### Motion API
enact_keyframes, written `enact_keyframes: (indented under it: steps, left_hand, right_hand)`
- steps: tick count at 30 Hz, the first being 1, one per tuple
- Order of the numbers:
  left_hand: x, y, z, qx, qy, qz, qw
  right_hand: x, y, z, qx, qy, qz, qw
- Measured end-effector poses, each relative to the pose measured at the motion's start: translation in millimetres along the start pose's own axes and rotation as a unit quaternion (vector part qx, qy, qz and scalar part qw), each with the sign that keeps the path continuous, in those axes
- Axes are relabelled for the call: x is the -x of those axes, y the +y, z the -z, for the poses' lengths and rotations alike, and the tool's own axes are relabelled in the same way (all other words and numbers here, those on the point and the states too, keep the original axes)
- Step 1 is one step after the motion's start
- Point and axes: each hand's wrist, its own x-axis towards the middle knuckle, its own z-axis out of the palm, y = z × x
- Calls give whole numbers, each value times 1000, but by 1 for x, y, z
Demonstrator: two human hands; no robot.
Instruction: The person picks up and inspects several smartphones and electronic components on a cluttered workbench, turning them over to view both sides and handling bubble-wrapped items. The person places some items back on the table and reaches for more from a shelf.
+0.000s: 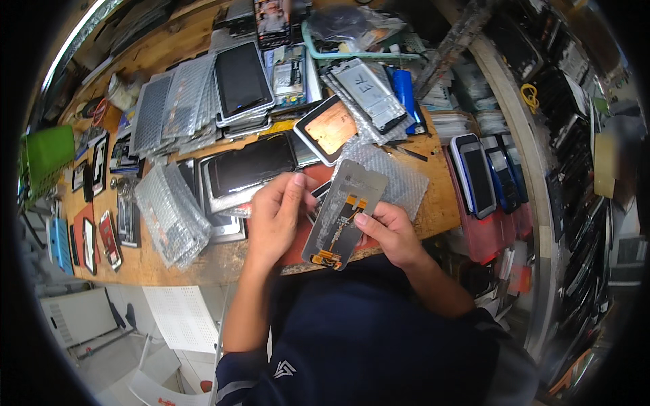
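Observation:
My right hand [396, 233] grips a grey phone screen panel [347, 210] by its right edge, thumb on top. The panel's back faces up, tilted, showing orange and black flex ribbons and a scuffed grey surface. To its left is my left hand [279, 210], its thumb and fingers pressed together; whatever they may pinch cannot be made out. Under the panel lies a red mat [294, 252], mostly covered. Behind my left hand, a large dark screen [250, 166] rests on a stack. Bubble wrap [393, 179] spreads beyond the panel.
Bubble-wrap sleeves [175, 213] lie left on the wooden bench [433, 196]. A white-framed tablet [242, 80] and an opened phone [365, 95] sit at the back. A copper-coloured panel [330, 128] is nearer. Boxed phones [472, 174] stand right; a green basket [47, 159] is far left.

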Motion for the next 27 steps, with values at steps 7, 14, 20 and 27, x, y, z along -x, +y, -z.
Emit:
enact_keyframes:
  steps: [7,14,20,27]
  left_hand:
    - [-34,30,-32,-458,-216,-383,772]
    - [-71,35,-94,-538,-338,-383,671]
    - [-40,60,-97,-611,-250,-367,656]
    - [-6,74,-15,-356,-67,-155,919]
  right_hand:
    - [2,-21,45,-139,133,108,975]
    - [12,-40,70,-49,161,154,974]
    - [24,-49,77,17,196,195,961]
    - [14,-52,77,0,166,201,965]
